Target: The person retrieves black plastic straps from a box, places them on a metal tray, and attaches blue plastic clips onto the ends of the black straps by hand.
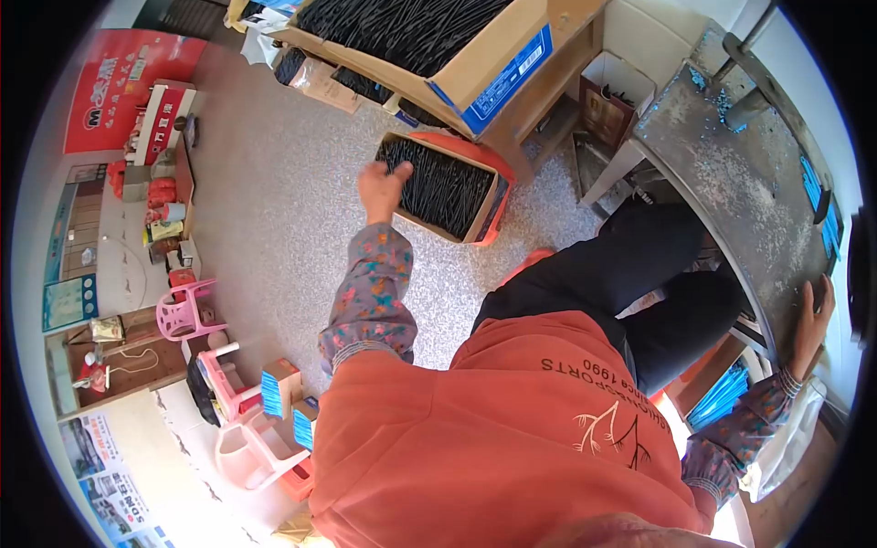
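Observation:
My left hand (380, 190) is closed at the left corner of a small cardboard box (498, 203), its thumb over the rim. Thin black rods (438, 187) fill this box, and some of my fingertips are hidden. Underneath it stands a red stool (502, 215). On the right, my right hand (809, 320) rests at the edge of a worn metal worktable (703, 164), with its fingers stretched out and nothing visible in them. Several thin blue sticks (819, 205) lie on the tabletop just beyond that hand.
A large carton (498, 78) of black rods sits on a wooden stand (557, 78) ahead. Blue bits (735, 114) litter the worktable by a metal lever (744, 55). Bundled blue sticks (722, 397) are below my right arm. Pink chairs (251, 452) and small boxes (281, 385) stand left.

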`<move>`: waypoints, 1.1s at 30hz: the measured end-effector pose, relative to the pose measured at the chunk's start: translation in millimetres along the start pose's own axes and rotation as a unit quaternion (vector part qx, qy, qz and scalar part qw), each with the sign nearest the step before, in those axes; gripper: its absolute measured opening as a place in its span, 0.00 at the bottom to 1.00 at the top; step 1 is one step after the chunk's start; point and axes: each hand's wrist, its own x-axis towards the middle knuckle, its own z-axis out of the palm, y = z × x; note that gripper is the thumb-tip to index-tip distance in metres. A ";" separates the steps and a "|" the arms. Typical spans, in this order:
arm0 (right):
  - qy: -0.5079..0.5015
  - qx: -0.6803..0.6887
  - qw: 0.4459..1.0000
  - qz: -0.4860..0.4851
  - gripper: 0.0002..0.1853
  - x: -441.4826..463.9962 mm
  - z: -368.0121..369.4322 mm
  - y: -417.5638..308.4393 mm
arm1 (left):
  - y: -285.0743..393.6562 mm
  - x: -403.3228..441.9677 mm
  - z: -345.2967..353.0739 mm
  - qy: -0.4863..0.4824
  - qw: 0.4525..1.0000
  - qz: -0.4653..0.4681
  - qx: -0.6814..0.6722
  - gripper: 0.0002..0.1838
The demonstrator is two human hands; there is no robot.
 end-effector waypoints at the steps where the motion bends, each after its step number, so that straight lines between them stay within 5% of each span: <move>1: -0.002 -0.005 1.000 0.006 0.23 -0.5 -0.5 0.7 | -27.9 -1.4 17.0 -0.048 0.998 -0.002 0.038 0.29; 9: -0.024 -0.030 0.998 0.045 0.22 2.6 -3.2 8.1 | -5.5 -15.5 60.3 -0.160 0.942 -0.045 0.291 0.46; 15: -0.033 -0.011 0.997 0.076 0.21 1.5 -4.8 4.9 | 11.1 -44.3 62.7 -0.245 0.929 -0.003 0.278 0.49; 20: -0.034 0.028 0.995 0.092 0.21 1.8 -2.6 1.7 | 7.2 -49.4 70.3 -0.237 0.934 0.022 0.266 0.47; 24: -0.023 0.016 0.996 0.084 0.20 -0.7 -0.3 -1.1 | -12.6 -36.8 69.8 -0.287 0.954 -0.090 0.002 0.37; 29: -0.021 0.009 0.997 0.074 0.20 -1.8 -1.0 2.8 | -50.2 -28.5 84.8 -0.246 0.961 -0.097 -0.078 0.28; 33: -0.020 0.007 0.997 0.068 0.20 -2.2 0.8 3.3 | -4.9 -42.6 79.0 -0.176 0.978 -0.052 0.096 0.25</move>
